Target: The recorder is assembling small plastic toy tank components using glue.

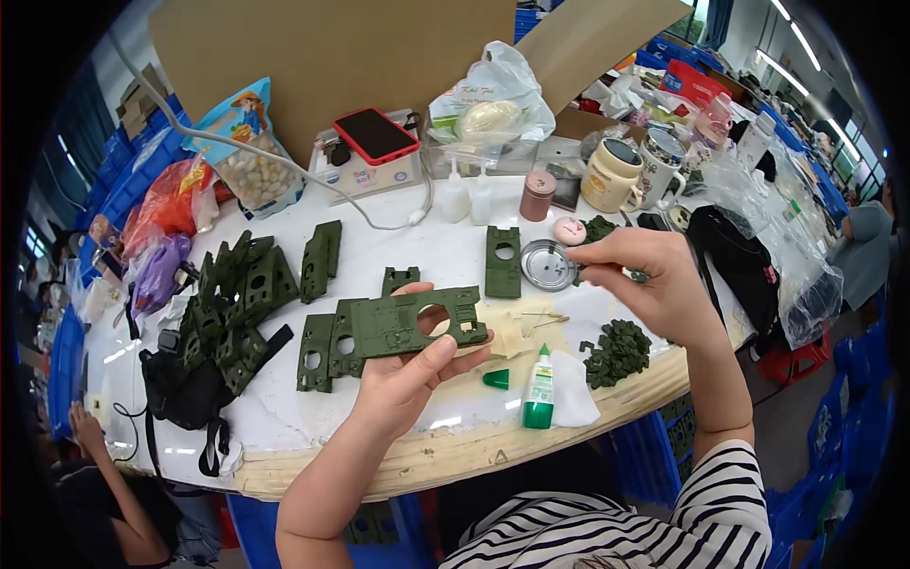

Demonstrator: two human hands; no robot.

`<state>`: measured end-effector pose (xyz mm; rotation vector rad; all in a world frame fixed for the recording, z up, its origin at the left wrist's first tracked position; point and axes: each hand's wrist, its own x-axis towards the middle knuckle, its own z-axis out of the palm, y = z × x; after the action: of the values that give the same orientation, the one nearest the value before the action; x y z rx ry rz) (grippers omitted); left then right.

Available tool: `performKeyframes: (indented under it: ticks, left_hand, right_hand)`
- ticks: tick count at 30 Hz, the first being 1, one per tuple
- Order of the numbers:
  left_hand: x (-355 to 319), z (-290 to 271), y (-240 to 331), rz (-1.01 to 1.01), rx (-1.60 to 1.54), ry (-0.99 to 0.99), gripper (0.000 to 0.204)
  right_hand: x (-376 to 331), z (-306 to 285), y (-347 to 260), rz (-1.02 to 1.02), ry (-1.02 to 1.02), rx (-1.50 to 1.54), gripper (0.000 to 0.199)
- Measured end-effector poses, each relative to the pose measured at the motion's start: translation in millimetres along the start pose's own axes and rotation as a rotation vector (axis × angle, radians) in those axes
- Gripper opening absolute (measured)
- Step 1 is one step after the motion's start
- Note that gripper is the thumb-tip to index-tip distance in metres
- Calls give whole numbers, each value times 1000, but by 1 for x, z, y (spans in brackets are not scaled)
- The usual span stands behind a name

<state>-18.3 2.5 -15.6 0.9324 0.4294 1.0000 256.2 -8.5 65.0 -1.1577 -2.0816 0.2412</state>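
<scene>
My left hand (pixel 400 391) grips a dark green plastic model tank hull plate (pixel 391 325) with a round hole, raised above the table. My right hand (pixel 646 273) is closed in a pinch beside a shallow round metal dish (pixel 545 268); whatever its fingertips hold is too small to make out. Below the held plate stands a glue bottle (pixel 538 394) with a green base, near a loose green cap (pixel 497 379). More green plates (pixel 314 353) lie to the left, and another plate (pixel 503 262) sits beyond the held one. A heap of small green parts (pixel 616 354) is below my right hand.
Stacked green hull pieces (pixel 237 294) and a black bag (pixel 180 394) crowd the left. Along the back are a phone in a red case (pixel 376 136), small white bottles (pixel 456 199) and mugs (pixel 611 175). A cable (pixel 284 163) crosses the back left. Toothpicks (pixel 545 318) lie mid-table.
</scene>
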Motion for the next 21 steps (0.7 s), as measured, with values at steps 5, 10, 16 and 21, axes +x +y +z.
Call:
performKeyframes:
  ticks: [5,10,16,21]
  left_hand:
    - [2,0,5,-66,-13,49,59]
    - [3,-1,7,-126,-23,36,60]
    - [5,1,4,-142,41,50,58]
    - [6,0,7,-147,55,50,60]
  right_hand:
    - [33,34,-19,3,-120,374,9]
    - [18,64,1,207,-209,651,10]
    - [18,57,0,463,-343,895,12]
    - [18,60,2,341,-312,813,11]
